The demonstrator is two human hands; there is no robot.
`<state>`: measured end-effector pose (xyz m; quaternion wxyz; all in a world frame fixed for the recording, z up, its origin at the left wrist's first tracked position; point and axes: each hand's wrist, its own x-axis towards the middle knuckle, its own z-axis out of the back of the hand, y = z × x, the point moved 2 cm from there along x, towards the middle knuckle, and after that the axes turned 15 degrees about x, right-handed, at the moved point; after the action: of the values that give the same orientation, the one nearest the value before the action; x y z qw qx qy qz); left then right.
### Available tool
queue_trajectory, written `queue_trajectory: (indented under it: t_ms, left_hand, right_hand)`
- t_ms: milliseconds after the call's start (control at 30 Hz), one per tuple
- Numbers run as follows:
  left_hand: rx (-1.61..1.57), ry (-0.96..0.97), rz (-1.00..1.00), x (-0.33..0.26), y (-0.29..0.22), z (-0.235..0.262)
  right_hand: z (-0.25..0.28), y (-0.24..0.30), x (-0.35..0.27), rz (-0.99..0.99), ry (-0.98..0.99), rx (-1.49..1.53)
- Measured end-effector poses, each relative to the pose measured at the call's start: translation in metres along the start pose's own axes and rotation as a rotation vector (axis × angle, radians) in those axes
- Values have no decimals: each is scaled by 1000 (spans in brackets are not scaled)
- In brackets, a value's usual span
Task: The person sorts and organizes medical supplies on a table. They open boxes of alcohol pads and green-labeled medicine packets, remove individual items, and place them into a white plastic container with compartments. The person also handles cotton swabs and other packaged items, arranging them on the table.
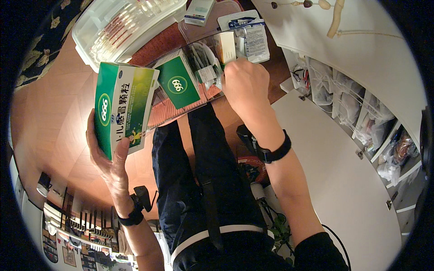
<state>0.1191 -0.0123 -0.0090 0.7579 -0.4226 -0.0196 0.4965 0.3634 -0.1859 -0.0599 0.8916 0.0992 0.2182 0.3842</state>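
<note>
Two green boxes show: the left hand [110, 160] grips one green box [123, 107] from below, held up over the floor, and a second green box [177, 82] stands inside the clear bin [212, 92] among small packets. The right hand [246, 83] is closed on the bin's edge.

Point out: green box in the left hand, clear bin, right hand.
green box [123, 106], head view, middle of its front face
clear bin [181, 101], head view, its near side wall
right hand [246, 83], head view, back of the hand
</note>
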Motion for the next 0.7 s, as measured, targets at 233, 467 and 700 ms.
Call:
queue_trajectory:
  t_ms: [233,467,700]
  left_hand:
    - [12,-8,-1,0,1,0]
    - [5,-4,-1,0,1,0]
    - [-10,-17,-8,1,1,-1]
  right_hand:
    - [7,-8,-15,19,-160,138]
    - [3,-8,-10,131,-164,19]
    - [27,-6,3,-14,-266,78]
